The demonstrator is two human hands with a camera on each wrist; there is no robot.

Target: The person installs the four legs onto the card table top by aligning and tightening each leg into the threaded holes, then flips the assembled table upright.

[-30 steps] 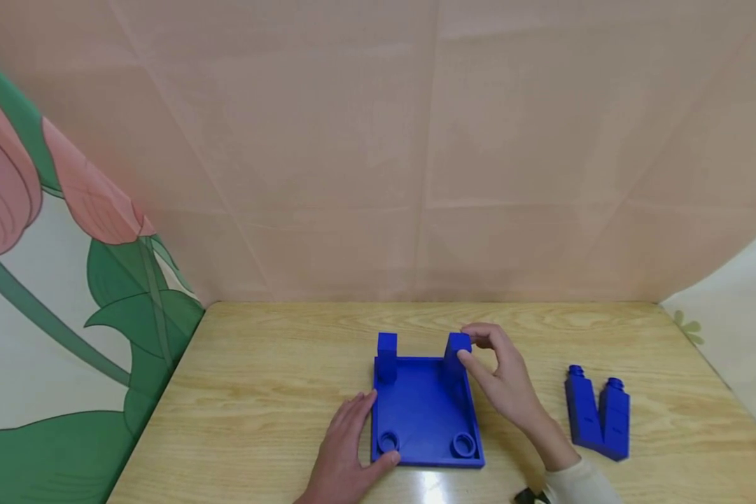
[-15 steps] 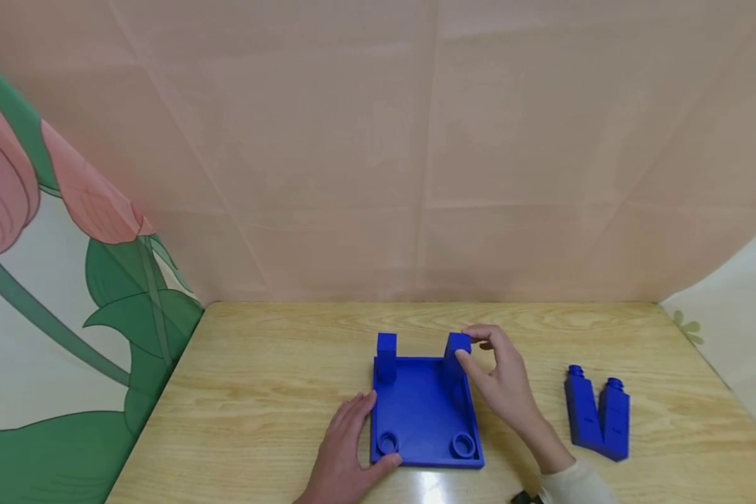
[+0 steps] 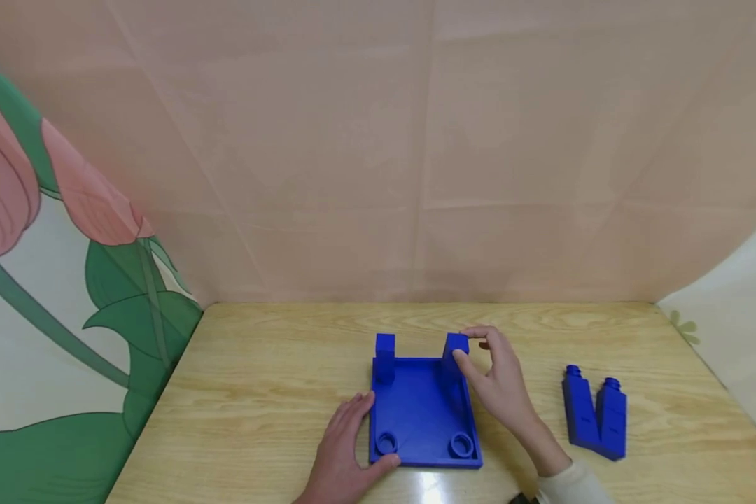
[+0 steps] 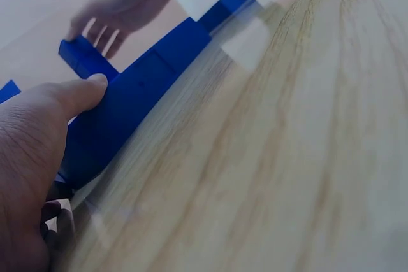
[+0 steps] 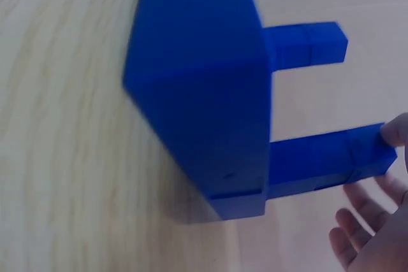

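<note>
A square blue plastic base [image 3: 423, 413] with raised edges lies on the table, two round sockets in its near corners. My left hand [image 3: 343, 448] grips its near left corner, thumb on the front edge and fingers along the left side. At the far right corner stands a square blue post [image 3: 456, 353]; my right hand [image 3: 500, 381] pinches its top between thumb and forefinger. A matching blue post [image 3: 386, 357] stands upright at the far left corner. The right wrist view shows the pinched post [image 5: 325, 157] meeting the base; its lower end is hidden.
Two more blue posts, a left one [image 3: 582, 409] and a right one [image 3: 612, 420], lie on the wooden table [image 3: 258, 392] to the right, threaded ends pointing away. A beige cloth [image 3: 416, 154] hangs behind the table. A flower-patterned cloth [image 3: 120, 280] is at the left.
Both hands keep their holds on the base and the post. The whole scene shifts very slightly left in the head view; nothing else visibly moves.
</note>
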